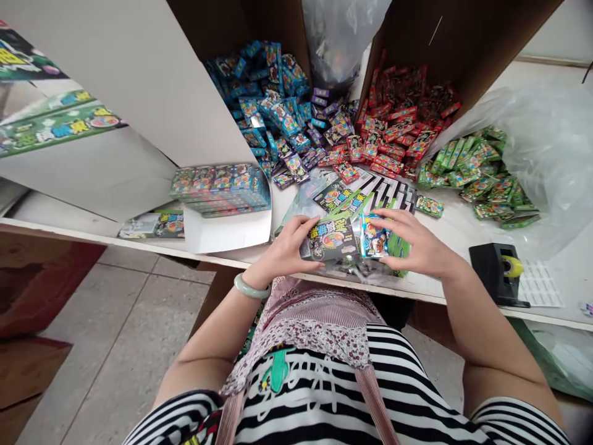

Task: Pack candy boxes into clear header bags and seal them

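Observation:
My right hand (414, 244) grips a small blue printed candy box (374, 236) between its thumb and fingers, above the table's front edge. Thumb and fingers of my left hand (294, 244) are spread apart at the left edge of a black printed bag (332, 238), resting against it. Under and behind that bag lie several more black and green printed bags (356, 201), fanned out in a stack. Some of the stack is hidden by my hands and the blue box.
Loose blue boxes (282, 117), red boxes (393, 142) and green boxes (486, 167) are heaped behind, with some purple ones (340, 127) between. A white tray (231, 232) holding stacked boxes (222, 188) stands left. A black tape dispenser (493, 272) sits right.

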A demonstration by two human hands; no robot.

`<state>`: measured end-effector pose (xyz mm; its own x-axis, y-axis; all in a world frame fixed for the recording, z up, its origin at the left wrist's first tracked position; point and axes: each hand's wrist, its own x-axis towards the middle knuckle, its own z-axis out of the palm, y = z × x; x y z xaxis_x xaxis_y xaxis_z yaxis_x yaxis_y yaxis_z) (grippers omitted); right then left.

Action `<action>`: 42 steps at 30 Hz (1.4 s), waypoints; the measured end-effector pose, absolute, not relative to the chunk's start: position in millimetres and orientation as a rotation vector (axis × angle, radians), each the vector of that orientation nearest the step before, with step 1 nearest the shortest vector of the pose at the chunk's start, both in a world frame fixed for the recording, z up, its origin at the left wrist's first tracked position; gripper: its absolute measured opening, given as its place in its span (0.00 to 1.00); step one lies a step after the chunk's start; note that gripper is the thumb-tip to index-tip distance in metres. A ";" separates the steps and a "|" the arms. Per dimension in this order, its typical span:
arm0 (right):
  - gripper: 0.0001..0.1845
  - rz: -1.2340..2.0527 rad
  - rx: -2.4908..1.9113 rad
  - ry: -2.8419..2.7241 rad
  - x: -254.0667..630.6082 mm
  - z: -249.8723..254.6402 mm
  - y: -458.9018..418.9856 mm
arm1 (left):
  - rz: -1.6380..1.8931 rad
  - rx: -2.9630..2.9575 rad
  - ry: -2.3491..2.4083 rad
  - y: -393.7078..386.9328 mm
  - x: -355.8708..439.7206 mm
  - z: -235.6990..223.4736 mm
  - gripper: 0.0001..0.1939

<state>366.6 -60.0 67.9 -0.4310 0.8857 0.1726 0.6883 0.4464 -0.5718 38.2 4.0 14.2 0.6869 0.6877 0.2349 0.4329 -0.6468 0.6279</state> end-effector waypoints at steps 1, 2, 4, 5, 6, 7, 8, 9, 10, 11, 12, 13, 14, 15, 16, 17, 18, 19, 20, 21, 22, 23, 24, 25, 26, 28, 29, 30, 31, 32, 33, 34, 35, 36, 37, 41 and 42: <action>0.35 0.610 -1.282 -2.318 364.5 75.4 -61.7 | 0.619 2.383 0.843 4.8 38.6 13.8 0.52; 0.34 0.621 -1.257 -2.368 362.9 81.0 -62.1 | 0.608 2.408 0.828 5.7 38.9 13.5 0.52; 0.33 0.624 -1.232 -2.427 361.3 86.8 -59.8 | 0.573 2.452 0.795 7.0 39.1 14.0 0.53; 0.33 0.622 -1.225 -2.444 360.8 87.8 -57.7 | 0.548 2.465 0.773 7.4 39.3 14.7 0.53; 0.33 0.620 -1.219 -2.455 360.4 88.1 -55.3 | 0.521 2.470 0.748 7.3 39.5 15.7 0.53; 0.33 0.622 -1.211 -2.463 359.6 88.0 -52.9 | 0.499 2.467 0.725 7.0 40.0 16.8 0.53; 0.32 0.631 -1.202 -2.465 358.4 87.9 -50.6 | 0.486 2.460 0.706 6.3 40.7 17.8 0.53; 0.32 0.648 -1.195 -2.460 356.5 87.8 -48.5 | 0.485 2.449 0.692 5.3 41.6 18.6 0.53; 0.32 0.675 -1.190 -2.450 354.1 87.7 -46.8 | 0.490 2.440 0.683 4.1 42.7 19.1 0.53; 0.33 0.712 -1.185 -2.436 351.3 87.4 -45.5 | 0.505 2.436 0.682 2.7 43.8 19.2 0.53; 0.35 0.750 -1.180 -2.419 348.1 86.7 -44.9 | 0.524 2.435 0.692 1.2 44.8 18.9 0.53; 0.38 0.781 -1.177 -2.394 344.7 85.4 -45.1 | 0.546 2.437 0.716 -0.4 45.6 18.4 0.53; 0.40 0.796 -1.183 -2.358 341.1 83.1 -46.2 | 0.570 2.436 0.755 -2.0 46.3 17.6 0.53; 0.42 0.786 -1.202 -2.303 337.4 79.7 -48.2 | 0.596 2.430 0.806 -3.8 46.8 16.7 0.53; 0.40 0.754 -1.239 -2.233 333.4 75.1 -51.2 | 0.623 2.420 0.858 -5.6 47.2 15.8 0.53; 0.37 0.712 -1.287 -2.153 329.1 69.4 -55.0 | 0.651 2.408 0.904 -7.8 47.7 14.8 0.53; 0.33 0.669 -1.337 -2.070 324.5 62.7 -59.5 | 0.676 2.399 0.941 -10.2 48.5 13.8 0.52; 0.28 0.639 -1.385 -1.993 319.5 55.6 -64.3 | 0.698 2.393 0.973 -13.1 49.7 12.8 0.52; 0.25 0.628 -1.425 -1.925 314.4 48.4 -69.1 | 0.718 2.384 1.003 -16.3 51.5 11.7 0.51; 0.24 0.643 -1.455 -1.864 309.4 41.7 -73.6 | 0.734 2.368 1.027 -19.8 53.8 10.5 0.51; 0.23 0.687 -1.469 -1.806 304.8 35.9 -77.2 | 0.748 2.339 1.041 -23.2 56.6 9.3 0.51; 0.22 0.749 -1.466 -1.746 300.8 31.4 -79.9 | 0.764 2.292 1.046 -26.3 59.8 8.2 0.50; 0.20 0.817 -1.449 -1.690 297.7 28.3 -81.4 | 0.784 2.225 1.044 -28.7 63.3 7.1 0.48; 0.18 0.882 -1.422 -1.637 295.3 26.4 -81.8 | 0.807 2.140 1.034 -30.2 66.7 6.0 0.43; 0.16 0.929 -1.396 -1.578 293.6 25.4 -81.1 | 0.833 2.045 1.016 -30.8 70.0 5.0 0.37; 0.17 0.953 -1.384 -1.429 291.5 24.4 -77.9 | 0.887 1.846 0.979 -29.4 75.6 3.0 0.28; 0.20 0.938 -1.394 -1.340 290.4 23.4 -76.2 | 0.916 1.760 0.963 -28.3 77.6 1.9 0.26; 0.24 0.921 -1.403 -1.252 289.2 21.5 -75.0 | 0.948 1.692 0.949 -27.3 79.2 0.4 0.27; 0.28 0.910 -1.406 -1.171 287.6 18.5 -74.6 | 0.979 1.643 0.941 -26.9 80.3 -1.6 0.29; 0.30 0.912 -1.400 -1.106 285.5 14.4 -75.1 | 1.000 1.611 0.939 -27.1 81.0 -4.1 0.32; 0.30 0.929 -1.391 -1.059 283.0 9.4 -76.3 | 1.008 1.597 0.933 -28.0 81.2 -7.3 0.34; 0.28 0.957 -1.384 -1.025 280.2 3.8 -78.2 | 0.998 1.597 0.916 -29.4 81.1 -10.9 0.36; 0.26 0.988 -1.382 -1.001 277.2 -1.7 -80.3 | 0.976 1.606 0.890 -31.1 80.6 -14.8 0.37; 0.24 1.013 -1.383 -0.983 274.4 -6.8 -82.6 | 0.948 1.616 0.862 -32.8 79.8 -18.6 0.38; 0.22 1.023 -1.386 -0.971 271.8 -11.0 -84.6 | 0.926 1.621 0.837 -34.4 78.9 -21.9 0.39; 0.24 1.001 -1.369 -0.986 268.3 -16.7 -90.2 | 0.954 1.591 0.818 -37.5 76.7 -27.8 0.44; 0.23 0.998 -1.358 -0.999 269.1 -16.3 -91.3 | 0.964 1.586 0.816 -37.9 76.9 -27.6 0.44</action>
<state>269.1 -91.3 -16.3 0.2839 0.9588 -0.0150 0.0158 -0.0204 -0.9997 76.9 -37.9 -27.6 0.4405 0.8806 0.1747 0.0272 -0.2076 0.9778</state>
